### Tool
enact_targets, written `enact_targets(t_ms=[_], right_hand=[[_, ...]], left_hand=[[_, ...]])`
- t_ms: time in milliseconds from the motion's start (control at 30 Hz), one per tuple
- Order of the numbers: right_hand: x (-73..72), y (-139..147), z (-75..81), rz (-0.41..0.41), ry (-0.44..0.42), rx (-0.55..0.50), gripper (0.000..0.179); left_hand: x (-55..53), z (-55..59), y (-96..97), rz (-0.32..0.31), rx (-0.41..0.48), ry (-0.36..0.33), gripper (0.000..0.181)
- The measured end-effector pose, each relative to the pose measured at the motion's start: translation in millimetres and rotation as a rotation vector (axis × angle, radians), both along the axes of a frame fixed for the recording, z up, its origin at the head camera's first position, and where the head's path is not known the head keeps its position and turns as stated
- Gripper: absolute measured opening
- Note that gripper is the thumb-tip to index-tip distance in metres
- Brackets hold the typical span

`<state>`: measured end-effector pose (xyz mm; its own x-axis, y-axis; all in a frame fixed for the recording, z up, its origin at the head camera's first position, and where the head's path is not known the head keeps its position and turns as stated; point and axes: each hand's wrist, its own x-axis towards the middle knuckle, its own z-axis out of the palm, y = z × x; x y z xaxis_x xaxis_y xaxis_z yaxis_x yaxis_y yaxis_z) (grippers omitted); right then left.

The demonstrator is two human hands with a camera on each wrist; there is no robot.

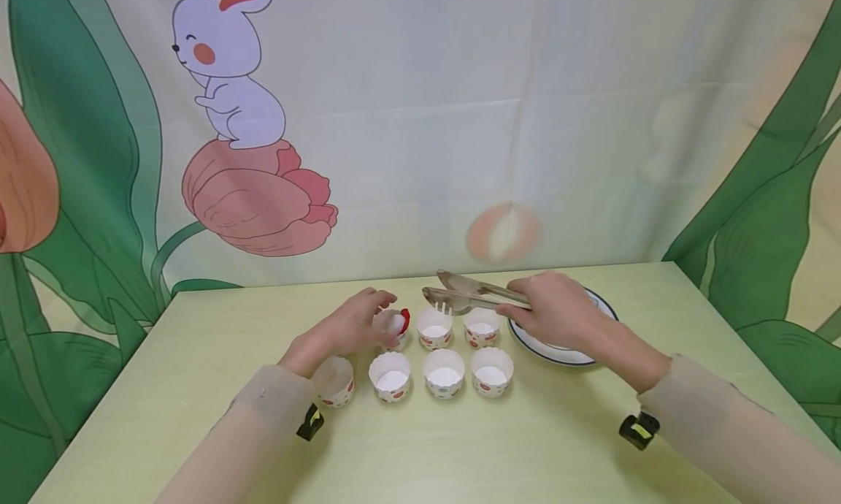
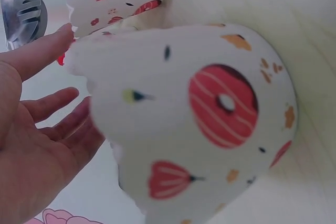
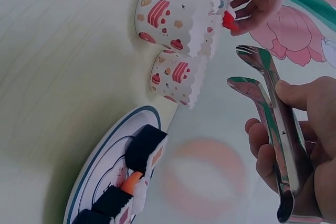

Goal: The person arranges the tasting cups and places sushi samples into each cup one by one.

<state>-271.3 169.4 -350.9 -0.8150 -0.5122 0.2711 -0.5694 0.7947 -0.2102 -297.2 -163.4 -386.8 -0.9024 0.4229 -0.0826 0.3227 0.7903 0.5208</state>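
Note:
My right hand (image 1: 558,310) grips metal serving tongs (image 3: 281,129) by the handles. The tongs' ends, one of them slotted, stand apart with nothing between them, above the back row of paper cups. My left hand (image 1: 358,321) is over a back-row cup at the left, its fingers spread and loosely bent. A white piece with a red top (image 1: 402,321) shows at that cup, right by the fingertips; in the right wrist view its red part lies beside them. A front-row paper cup (image 2: 199,108) with a donut print stands close below the left hand.
Several patterned paper cups (image 1: 443,376) stand in two rows on the pale table (image 1: 420,453). Right of them, partly under my right forearm, is a blue-rimmed plate (image 3: 79,182) holding several sushi rolls (image 3: 144,145). A printed cloth (image 1: 420,124) hangs behind the table.

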Motion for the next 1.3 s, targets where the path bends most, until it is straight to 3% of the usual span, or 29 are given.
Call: enact_targets(t_ms=[267, 800, 1067, 1300], right_hand=[[0.0, 10, 0.8, -0.032, -0.005, 0.003, 0.025], [1.1, 27, -0.5, -0.06, -0.021, -0.026, 0.017], [3.6, 38, -0.9, -0.083, -0.067, -0.05, 0.021], [5.2, 48, -0.4, -0.108, -0.087, -0.04, 0.02]], left_hand=[[-1.6, 2.6, 6.2, 0.008, 0.013, -0.021, 0.07], [-2.6, 5.2, 18.5, -0.036, 0.001, 0.006, 0.07], [-4.0, 4.1, 28.1, -0.047, -0.005, 0.012, 0.07], [-3.7, 5.7, 33.5, -0.108, -0.017, 0.041, 0.065]])
